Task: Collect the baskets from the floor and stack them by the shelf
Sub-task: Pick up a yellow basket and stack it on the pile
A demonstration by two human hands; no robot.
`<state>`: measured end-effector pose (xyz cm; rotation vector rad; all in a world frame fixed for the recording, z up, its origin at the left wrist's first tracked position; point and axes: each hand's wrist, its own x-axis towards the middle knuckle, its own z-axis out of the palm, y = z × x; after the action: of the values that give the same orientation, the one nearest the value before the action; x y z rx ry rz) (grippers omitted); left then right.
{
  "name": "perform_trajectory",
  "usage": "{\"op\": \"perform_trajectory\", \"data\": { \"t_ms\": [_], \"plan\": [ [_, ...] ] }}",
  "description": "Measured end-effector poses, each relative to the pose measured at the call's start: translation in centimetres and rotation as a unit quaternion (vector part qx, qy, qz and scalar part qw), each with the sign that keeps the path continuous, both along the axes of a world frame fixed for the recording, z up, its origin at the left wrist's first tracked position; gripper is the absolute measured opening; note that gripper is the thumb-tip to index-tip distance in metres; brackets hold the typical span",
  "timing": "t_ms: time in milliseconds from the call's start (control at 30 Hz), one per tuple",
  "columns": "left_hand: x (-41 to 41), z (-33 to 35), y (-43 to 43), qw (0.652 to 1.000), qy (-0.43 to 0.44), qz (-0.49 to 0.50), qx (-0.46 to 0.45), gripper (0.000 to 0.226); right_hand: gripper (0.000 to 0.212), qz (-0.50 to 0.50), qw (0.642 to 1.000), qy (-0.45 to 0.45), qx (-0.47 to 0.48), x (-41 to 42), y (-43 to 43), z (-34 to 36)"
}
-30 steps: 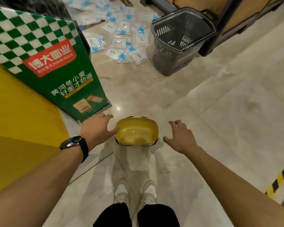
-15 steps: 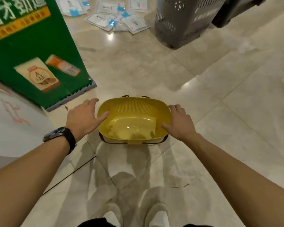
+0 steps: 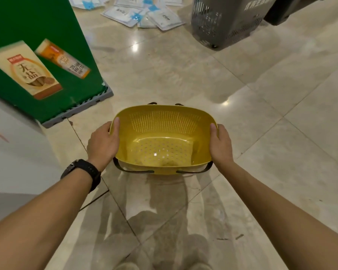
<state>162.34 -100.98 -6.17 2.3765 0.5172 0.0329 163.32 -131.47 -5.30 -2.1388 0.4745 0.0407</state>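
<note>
L hand (image 3: 102, 142), R hand (image 3: 220, 145) onto basket (image 3: 164, 131)

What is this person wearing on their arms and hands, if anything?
Very little. No sleeves are in view, and the left hand and right hand have no gloves; no rings show. The only thing worn is a black wristwatch with a dark face and a black strap, on the left wrist.

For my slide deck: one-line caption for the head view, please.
The left hand and right hand grip opposite ends of the yellow basket; a grey basket stands beyond.
</note>
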Motion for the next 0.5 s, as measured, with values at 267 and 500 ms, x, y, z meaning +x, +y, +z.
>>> {"op": "perform_trajectory", "data": {
  "t_ms": [267, 500],
  "plan": [
    [0.7, -0.9, -0.5, 0.978, 0.015, 0.142, -0.149, 0.061, 0.049, -0.144, 0.972, 0.061, 0.173, 1.0, 0.5, -0.4],
    [0.9, -0.9, -2.1, 0.971, 0.012, 0.200, -0.130, 0.057, 0.049, -0.159, 0.962, 0.073, 0.209, 0.9, 0.6, -0.2]
  ]
}}
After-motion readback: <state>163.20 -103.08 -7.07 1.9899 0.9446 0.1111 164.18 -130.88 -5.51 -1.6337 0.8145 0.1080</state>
